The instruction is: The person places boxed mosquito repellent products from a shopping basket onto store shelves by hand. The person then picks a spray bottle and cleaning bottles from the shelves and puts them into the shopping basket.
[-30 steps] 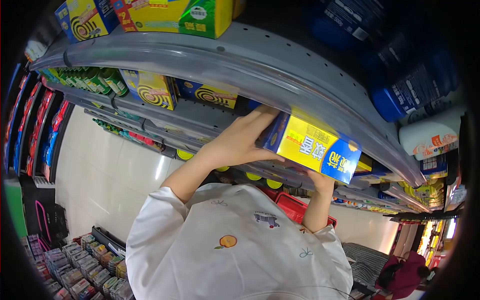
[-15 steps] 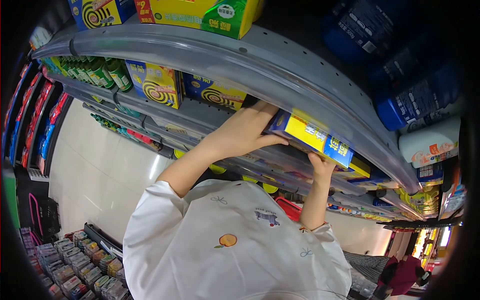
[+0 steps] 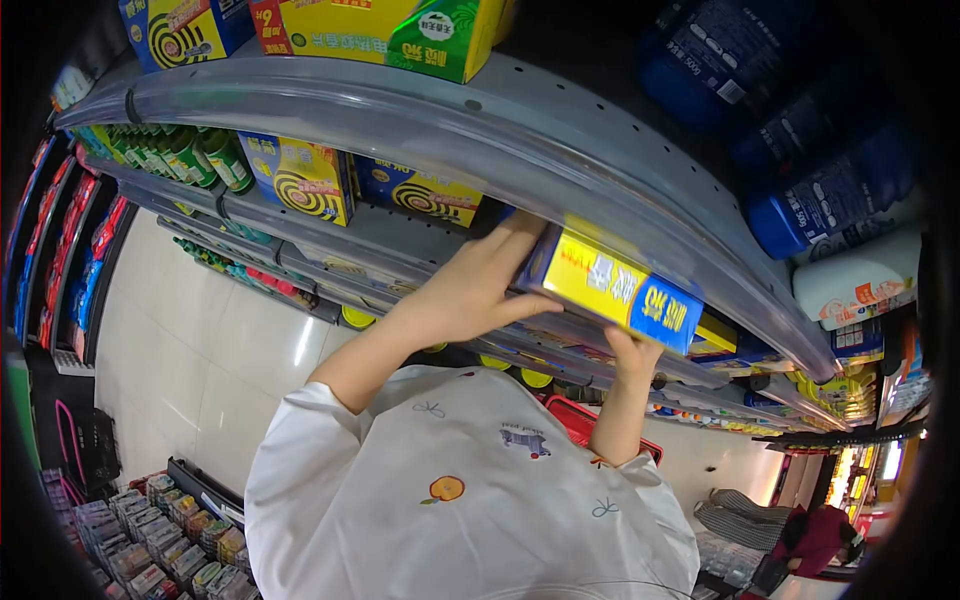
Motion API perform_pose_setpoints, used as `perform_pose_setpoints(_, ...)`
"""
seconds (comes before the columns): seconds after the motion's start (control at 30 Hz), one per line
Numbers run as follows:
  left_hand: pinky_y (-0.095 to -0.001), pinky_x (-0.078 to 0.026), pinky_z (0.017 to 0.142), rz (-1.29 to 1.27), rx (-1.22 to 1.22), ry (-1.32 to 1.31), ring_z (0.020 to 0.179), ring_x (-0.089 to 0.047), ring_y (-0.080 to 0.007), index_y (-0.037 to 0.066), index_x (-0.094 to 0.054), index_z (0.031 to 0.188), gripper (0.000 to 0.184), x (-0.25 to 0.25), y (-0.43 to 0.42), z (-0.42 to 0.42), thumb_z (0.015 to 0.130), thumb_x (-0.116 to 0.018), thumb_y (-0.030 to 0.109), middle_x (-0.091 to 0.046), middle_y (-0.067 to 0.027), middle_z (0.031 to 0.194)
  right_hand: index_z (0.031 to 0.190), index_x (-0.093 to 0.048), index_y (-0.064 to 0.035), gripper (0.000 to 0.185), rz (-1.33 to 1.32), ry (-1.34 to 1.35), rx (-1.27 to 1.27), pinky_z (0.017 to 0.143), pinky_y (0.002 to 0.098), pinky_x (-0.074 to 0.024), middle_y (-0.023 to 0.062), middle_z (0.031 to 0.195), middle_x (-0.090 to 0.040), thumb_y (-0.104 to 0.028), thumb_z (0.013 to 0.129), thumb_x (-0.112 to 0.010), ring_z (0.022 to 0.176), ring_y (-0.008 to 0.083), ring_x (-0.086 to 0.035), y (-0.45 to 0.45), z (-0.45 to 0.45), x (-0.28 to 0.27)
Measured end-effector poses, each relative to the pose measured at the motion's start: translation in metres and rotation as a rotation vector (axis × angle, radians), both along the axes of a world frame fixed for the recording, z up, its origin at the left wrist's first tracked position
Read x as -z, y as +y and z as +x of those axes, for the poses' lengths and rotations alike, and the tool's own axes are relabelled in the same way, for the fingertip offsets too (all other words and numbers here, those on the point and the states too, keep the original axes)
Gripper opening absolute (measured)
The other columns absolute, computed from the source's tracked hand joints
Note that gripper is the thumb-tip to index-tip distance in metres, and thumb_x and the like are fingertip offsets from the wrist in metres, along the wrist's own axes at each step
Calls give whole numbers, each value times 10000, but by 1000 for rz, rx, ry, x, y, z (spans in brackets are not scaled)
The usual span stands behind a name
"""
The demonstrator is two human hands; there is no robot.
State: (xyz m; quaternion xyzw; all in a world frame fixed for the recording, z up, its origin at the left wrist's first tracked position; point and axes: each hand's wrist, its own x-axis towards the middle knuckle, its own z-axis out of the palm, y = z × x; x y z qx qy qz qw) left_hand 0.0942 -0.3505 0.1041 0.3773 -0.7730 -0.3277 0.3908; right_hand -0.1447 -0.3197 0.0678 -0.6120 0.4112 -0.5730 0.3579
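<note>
Both of my hands are on a yellow and blue mosquito-coil box (image 3: 610, 285), beneath the clear lip of an upper shelf. My left hand (image 3: 485, 280) holds its left end, with the thumb along the lower edge and the other fingertips hidden behind the box. At the lower right edge, my right hand (image 3: 633, 352) grips it with the thumb showing; the other fingers are mostly out of sight. The printed narrow side of the box faces up toward me. Left of my left hand, similar boxes with spiral pictures (image 3: 298, 180) stand on the shelf.
The curved clear shelf lip (image 3: 400, 100) runs close above my hands. Higher up are yellow-green boxes (image 3: 380, 35) and dark blue bottles (image 3: 715, 60). Green bottles (image 3: 190, 155) stand at left. A red basket (image 3: 575, 420) is below my right arm. Another person (image 3: 815, 535) is at lower right.
The box has tilted so that more of its printed yellow side shows. Both hands stay on it and have shifted slightly to the left in view.
</note>
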Motion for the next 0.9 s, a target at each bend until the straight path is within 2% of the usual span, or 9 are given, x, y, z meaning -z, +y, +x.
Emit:
perform_pose_setpoints(0.1, -434, -355, 984, -146, 22, 27, 1246, -338, -437, -15, -281, 1356, 778, 14, 12, -1, 758, -668, 297, -312, -265, 1377, 1218, -423, -17, 601, 14, 27, 70, 872, 334, -413, 86, 1119, -520, -76, 701, -723, 987, 192, -516, 12, -19, 45)
perform_pose_setpoints(0.13, -426, -425, 921, -187, 42, -50, 1220, -370, -431, -40, -166, 1389, 848, 13, 15, 0, 737, -655, 196, -231, -265, 1416, 1277, -378, -15, 679, 19, 35, 82, 901, 350, -405, 96, 1166, -499, -101, 703, -729, 1025, 205, -505, 19, -22, 57)
perform_pose_setpoints(0.27, -406, -386, 978, -179, 71, -28, 1278, -306, -413, -32, -147, 1402, 850, 16, 27, -3, 723, -628, 138, -188, -255, 1443, 1270, -388, -17, 681, 58, 34, 77, 901, 348, -407, 92, 1161, -510, -120, 694, -737, 1026, 202, -511, 38, -28, 71)
perform_pose_setpoints(0.53, -389, -328, 1030, -78, 62, -75, 1315, -280, -381, 3, -152, 1417, 860, 25, 38, -5, 721, -638, 138, -177, -234, 1462, 1255, -409, -22, 686, 92, 58, 40, 901, 343, -413, 86, 1152, -530, -157, 678, -754, 1029, 195, -522, 62, -22, 59)
perform_pose_setpoints(0.9, -397, -338, 1024, -99, 84, -69, 1306, -293, -388, 8, -164, 1417, 873, 29, 42, -14, 714, -661, 151, -188, -238, 1458, 1235, -437, -28, 696, 117, 103, 3, 901, 336, -420, 76, 1139, -558, -208, 655, -777, 1033, 186, -538, 72, -18, 54)
